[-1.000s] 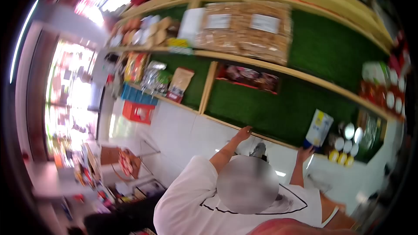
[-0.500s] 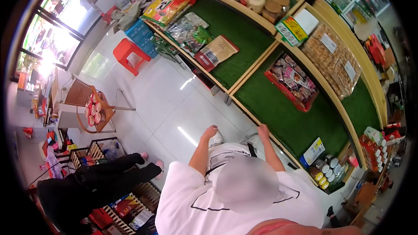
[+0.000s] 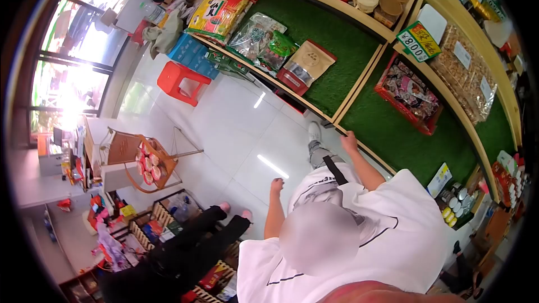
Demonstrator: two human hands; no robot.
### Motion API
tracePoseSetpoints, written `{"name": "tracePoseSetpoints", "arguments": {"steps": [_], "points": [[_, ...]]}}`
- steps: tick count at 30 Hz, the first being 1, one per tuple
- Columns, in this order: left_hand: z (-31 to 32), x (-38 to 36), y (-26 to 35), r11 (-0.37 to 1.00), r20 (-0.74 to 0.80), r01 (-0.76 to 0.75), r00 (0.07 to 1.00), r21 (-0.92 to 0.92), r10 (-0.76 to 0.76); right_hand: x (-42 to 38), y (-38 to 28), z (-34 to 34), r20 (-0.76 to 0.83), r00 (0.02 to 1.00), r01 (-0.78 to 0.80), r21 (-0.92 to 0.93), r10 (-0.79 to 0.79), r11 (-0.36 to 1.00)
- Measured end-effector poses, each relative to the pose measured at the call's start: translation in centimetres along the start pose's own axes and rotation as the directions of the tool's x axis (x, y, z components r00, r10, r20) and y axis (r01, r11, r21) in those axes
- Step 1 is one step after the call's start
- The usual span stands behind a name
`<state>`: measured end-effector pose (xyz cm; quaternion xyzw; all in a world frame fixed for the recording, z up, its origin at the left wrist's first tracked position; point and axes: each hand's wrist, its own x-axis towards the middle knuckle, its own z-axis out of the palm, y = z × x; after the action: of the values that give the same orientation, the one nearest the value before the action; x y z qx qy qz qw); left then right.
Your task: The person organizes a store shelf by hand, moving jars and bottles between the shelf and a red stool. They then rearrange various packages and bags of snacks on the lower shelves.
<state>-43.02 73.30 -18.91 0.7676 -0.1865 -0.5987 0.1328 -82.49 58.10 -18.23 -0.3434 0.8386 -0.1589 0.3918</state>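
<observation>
My left hand (image 3: pixel 277 185) hangs over the tiled floor on the left side of my body, fingers curled, with no object showing in it. My right hand (image 3: pixel 349 141) is held forward on the other side, its fingers curled close to the wooden front edge (image 3: pixel 368 150) of the display shelf. Green turf-like matting (image 3: pixel 387 140) lines this shelf. Nearest my right hand among the goods is a red box of small wrapped packets (image 3: pixel 409 94). Farther along the shelf lies a brown and red pouch (image 3: pixel 307 67).
A person in black clothing (image 3: pixel 168 252) stands at the left beside crates of goods (image 3: pixel 163 219). A chair (image 3: pixel 124 148) holds several round red packages (image 3: pixel 148 163). Ahead are a red stool (image 3: pixel 181 81) and blue boxes (image 3: pixel 191 55). Jars (image 3: pixel 387 8) line the upper shelf.
My body has moved along the shelf, and one shoe now shows farther forward. My left hand has swung back towards my body, while my right hand has come forward along the shelf edge.
</observation>
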Motion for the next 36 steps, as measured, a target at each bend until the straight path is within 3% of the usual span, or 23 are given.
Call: {"name": "tracePoseSetpoints", "arguments": {"steps": [3,6,8,9,11,13,15,17,20,23,24,27,30,33,36], "points": [[0.6,0.5,6.5,0.999,0.074,0.015,0.997,0.051,-0.018,2.7,-1.1,2.0,-0.054,0.993,-0.107,0.021,0.108,0.994],[-0.4,4.2,11.8,0.931,0.163,-0.311,0.945,0.190,0.282,3.7,-4.9,3.1,-0.028,0.969,-0.241,0.084,0.244,0.967],[-0.8,3.3,19.1,0.941,0.151,-0.270,0.958,0.202,0.242,6.1,-6.1,5.5,-0.033,0.933,-0.354,0.072,0.357,0.932],[-0.9,5.2,20.6,0.939,0.139,-0.313,0.945,0.141,0.295,7.6,-6.5,6.1,0.062,0.920,-0.389,0.044,0.386,0.920],[-0.8,7.3,24.8,0.820,0.060,-0.485,0.868,0.304,0.492,10.6,-6.8,7.7,0.238,0.874,-0.434,-0.014,0.424,0.901],[0.6,7.6,30.4,0.778,0.013,-0.543,0.823,0.316,0.568,9.5,-9.7,5.2,0.290,0.813,-0.574,0.251,0.505,0.780],[1.7,9.7,34.5,0.704,0.080,-0.658,0.743,0.268,0.665,9.4,-10.9,3.9,0.331,0.773,-0.633,0.449,0.541,0.631],[3.2,10.8,38.6,0.604,0.134,-0.760,0.642,0.239,0.755,10.2,-10.0,4.1,0.347,0.755,-0.640,0.576,0.556,0.509],[5.3,13.7,43.4,0.410,0.230,-0.856,0.488,0.315,0.842,8.7,-14.3,2.8,0.196,0.772,-0.572,0.630,0.605,0.525],[6.8,16.5,47.2,0.337,0.335,-0.884,0.440,0.324,0.833,8.4,-16.9,3.8,0.128,0.849,-0.456,0.667,0.513,0.589],[7.3,18.1,47.5,0.309,0.355,-0.876,0.441,0.371,0.824,7.4,-20.2,3.3,0.075,0.842,-0.444,0.661,0.534,0.606],[8.2,20.2,48.9,0.352,0.388,-0.836,0.516,0.420,0.764,8.3,-22.1,5.0,0.295,0.879,-0.461,0.725,0.375,0.512],[8.0,21.1,49.7,0.340,0.442,-0.841,0.518,0.421,0.733,9.6,-24.2,7.8,0.377,0.840,-0.514,0.783,0.390,0.349],[8.1,21.3,51.0,0.302,0.468,-0.863,0.480,0.405,0.742,10.7,-26.6,10.1,0.268,0.897,-0.417,0.775,0.352,0.475],[8.8,22.4,50.9,0.277,0.418,-0.855,0.467,0.439,0.780,12.6,-28.4,12.1,0.205,0.926,-0.339,0.822,0.317,0.458]]}}
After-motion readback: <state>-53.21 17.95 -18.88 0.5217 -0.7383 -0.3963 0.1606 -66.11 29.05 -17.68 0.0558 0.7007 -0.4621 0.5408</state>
